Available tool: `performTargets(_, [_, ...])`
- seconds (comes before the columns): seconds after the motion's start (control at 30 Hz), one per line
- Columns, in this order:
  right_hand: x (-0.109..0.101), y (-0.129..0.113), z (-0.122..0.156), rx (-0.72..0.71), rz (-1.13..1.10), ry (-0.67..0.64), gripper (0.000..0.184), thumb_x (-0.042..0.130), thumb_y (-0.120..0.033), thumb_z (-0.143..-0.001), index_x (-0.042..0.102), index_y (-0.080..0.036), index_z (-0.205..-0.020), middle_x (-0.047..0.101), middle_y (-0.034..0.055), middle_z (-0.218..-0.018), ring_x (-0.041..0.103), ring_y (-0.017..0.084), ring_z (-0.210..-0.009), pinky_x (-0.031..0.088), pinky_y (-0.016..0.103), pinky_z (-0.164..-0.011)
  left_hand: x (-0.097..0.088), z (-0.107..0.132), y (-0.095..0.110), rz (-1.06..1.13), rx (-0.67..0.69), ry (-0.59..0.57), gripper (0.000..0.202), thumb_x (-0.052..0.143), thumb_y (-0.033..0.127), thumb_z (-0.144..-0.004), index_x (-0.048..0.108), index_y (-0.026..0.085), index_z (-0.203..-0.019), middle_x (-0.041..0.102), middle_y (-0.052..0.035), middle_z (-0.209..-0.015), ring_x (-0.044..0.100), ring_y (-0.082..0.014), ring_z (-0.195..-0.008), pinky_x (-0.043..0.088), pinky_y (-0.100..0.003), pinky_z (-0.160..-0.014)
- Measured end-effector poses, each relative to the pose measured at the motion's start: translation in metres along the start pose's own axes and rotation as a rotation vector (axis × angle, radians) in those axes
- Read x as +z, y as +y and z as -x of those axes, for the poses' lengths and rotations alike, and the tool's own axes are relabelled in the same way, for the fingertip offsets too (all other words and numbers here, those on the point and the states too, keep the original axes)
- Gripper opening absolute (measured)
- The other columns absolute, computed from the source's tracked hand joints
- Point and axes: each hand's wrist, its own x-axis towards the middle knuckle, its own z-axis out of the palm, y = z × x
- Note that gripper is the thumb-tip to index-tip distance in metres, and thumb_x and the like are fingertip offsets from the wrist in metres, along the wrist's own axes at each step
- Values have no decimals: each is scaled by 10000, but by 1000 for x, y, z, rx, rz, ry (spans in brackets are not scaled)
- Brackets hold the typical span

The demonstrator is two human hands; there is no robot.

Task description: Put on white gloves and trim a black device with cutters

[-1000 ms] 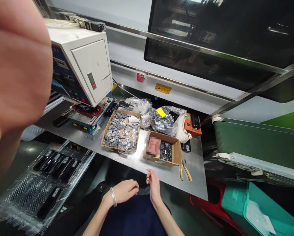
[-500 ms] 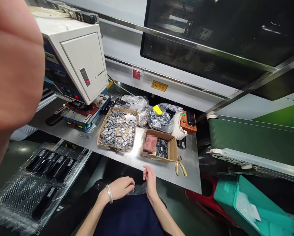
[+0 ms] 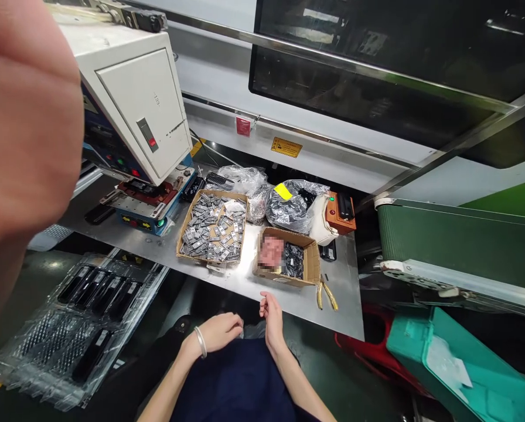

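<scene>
Steel bench (image 3: pixel 289 296) | left hand (image 3: pixel 218 331) curled, empty | right hand (image 3: pixel 272 321) loosely spread | labels unreadable

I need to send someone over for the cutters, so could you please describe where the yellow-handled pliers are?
Start at the metal table and find the smaller cardboard box at its near right. The pliers lie flat just right of that box, near the table's front edge, the only yellow-handled tool there.

Brown cardboard box (image 3: pixel 212 228) w/ grey parts, yellow-handled pliers (image 3: pixel 326 293), teal bin (image 3: pixel 456 363), silver bracelet (image 3: pixel 200 341).
</scene>
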Motion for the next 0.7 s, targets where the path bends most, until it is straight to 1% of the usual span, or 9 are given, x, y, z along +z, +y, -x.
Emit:
performTargets(0.27, [-7,-2,-4,3,1,36,504,788,-631,-587,714,-180,-799,515,-21,-628,411,119,-545,321,244,-492,13,-6,-6,-4,-76,-24,229,469,216,-1032,654,126,-1134,684,-104,-1154,646,-225,-1101,490,-453,-1033])
performTargets(0.47, [-10,-1,-7,-2,1,47,470,770,-609,-606,712,-186,-803,508,-21,-628,405,122,-542,319,252,-487,10,-10,-5,10,-74,-29,228,473,239,-1030,656,131,-1111,684,-99,-1136,642,-224,-1088,487,-443,-1021])
performTargets(0.7, [-8,-2,-9,-4,5,43,448,760,-594,-606,712,-194,-800,513,-21,-627,408,125,-545,328,259,-487,7,-13,-11,2,-78,-11,246,463,270,-1035,654,134,-1110,680,-101,-1120,641,-230,-1075,485,-453,-1011])
